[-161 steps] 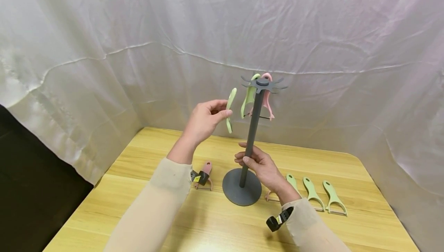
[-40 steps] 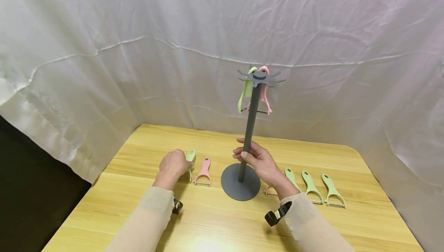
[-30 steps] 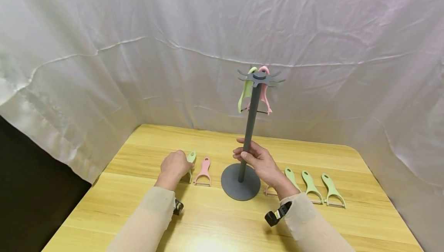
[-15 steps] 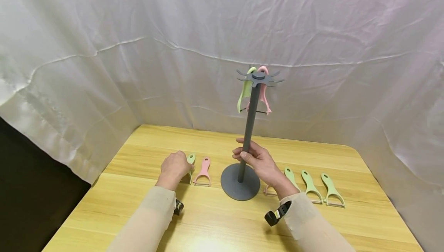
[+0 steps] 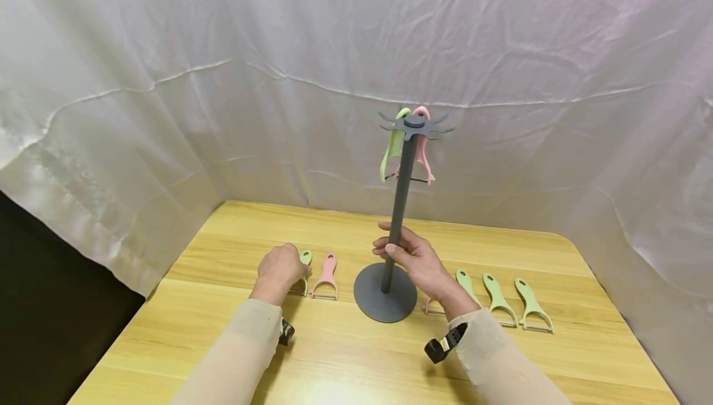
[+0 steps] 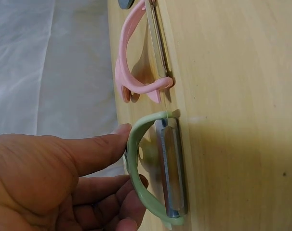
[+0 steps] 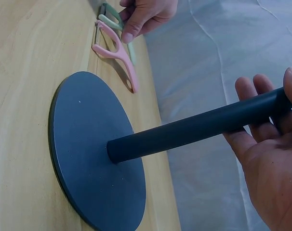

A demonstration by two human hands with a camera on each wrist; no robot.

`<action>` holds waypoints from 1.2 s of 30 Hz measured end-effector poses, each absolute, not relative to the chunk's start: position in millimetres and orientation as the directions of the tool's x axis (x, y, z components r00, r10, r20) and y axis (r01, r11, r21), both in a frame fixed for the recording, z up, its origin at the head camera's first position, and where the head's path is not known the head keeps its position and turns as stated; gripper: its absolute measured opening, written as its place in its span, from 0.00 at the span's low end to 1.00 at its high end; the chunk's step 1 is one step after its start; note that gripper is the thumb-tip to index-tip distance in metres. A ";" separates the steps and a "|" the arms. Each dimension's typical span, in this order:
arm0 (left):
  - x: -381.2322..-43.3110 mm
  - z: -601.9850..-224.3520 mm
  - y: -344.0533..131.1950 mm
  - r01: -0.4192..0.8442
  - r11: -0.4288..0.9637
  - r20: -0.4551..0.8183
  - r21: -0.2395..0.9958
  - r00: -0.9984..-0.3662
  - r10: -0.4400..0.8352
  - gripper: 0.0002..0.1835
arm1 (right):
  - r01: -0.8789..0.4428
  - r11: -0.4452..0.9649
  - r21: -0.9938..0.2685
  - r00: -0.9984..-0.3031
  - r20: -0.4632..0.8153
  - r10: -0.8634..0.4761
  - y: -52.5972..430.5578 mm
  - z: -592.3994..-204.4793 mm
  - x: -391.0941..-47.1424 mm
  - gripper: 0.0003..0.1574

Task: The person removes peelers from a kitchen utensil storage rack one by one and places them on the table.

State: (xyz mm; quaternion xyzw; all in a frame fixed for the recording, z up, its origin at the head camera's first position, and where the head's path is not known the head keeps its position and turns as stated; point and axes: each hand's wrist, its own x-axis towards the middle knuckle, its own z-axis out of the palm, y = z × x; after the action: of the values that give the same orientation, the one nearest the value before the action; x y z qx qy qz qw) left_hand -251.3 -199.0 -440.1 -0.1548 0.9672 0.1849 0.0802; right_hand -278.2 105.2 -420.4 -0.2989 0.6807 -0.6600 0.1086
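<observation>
My left hand (image 5: 280,270) pinches a green vegetable peeler (image 6: 133,154) low at the table's left; in the left wrist view the thumb is on one side of its curved head and the fingers on the other. In the head view the hand covers part of that peeler. Just right of it lies a pink peeler (image 5: 329,268). My right hand (image 5: 421,267) holds the pole (image 5: 400,204) of a dark grey stand low down, thumb in front and fingers behind. From the hooked top (image 5: 414,125) hang a green peeler (image 5: 394,143) and a pink peeler (image 5: 421,152).
The round base (image 5: 385,307) stands on the wooden table (image 5: 345,355). Several peelers lie at right: green ones (image 5: 466,282), (image 5: 496,293), (image 5: 529,296) and a pink one (image 5: 433,309) partly behind my right hand. A pale curtain (image 5: 312,114) surrounds the back.
Earlier my left hand held the green peeler up beside the stand; it has come down to the table, left of the pink peeler. Lately that peeler's handle end has shifted slightly nearer. The right hand keeps its hold.
</observation>
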 end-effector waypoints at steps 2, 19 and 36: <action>-251.6 -440.2 -199.6 -0.329 0.885 -0.210 0.328 -0.939 -0.271 0.24 | -0.264 -0.045 -0.963 -0.798 0.244 -0.551 105.3 -420.0 -278.1 0.29; -250.0 -439.5 -200.6 -0.348 0.873 -0.223 0.343 -0.932 -0.284 0.23 | -0.276 -0.001 -0.961 -0.826 0.238 -0.511 104.2 -421.2 -275.0 0.28; -245.8 -440.8 -199.6 -0.351 0.862 -0.210 0.367 -0.933 -0.291 0.24 | -0.345 -0.004 -0.939 -0.846 0.313 -0.431 97.8 -424.2 -272.1 0.24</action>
State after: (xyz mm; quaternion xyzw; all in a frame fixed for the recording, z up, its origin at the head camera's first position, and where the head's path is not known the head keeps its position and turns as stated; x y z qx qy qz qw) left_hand -245.8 -199.6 -440.8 -0.1669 0.9619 0.2033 0.0739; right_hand -272.1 97.8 -424.2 -0.2752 0.7049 -0.6529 0.0331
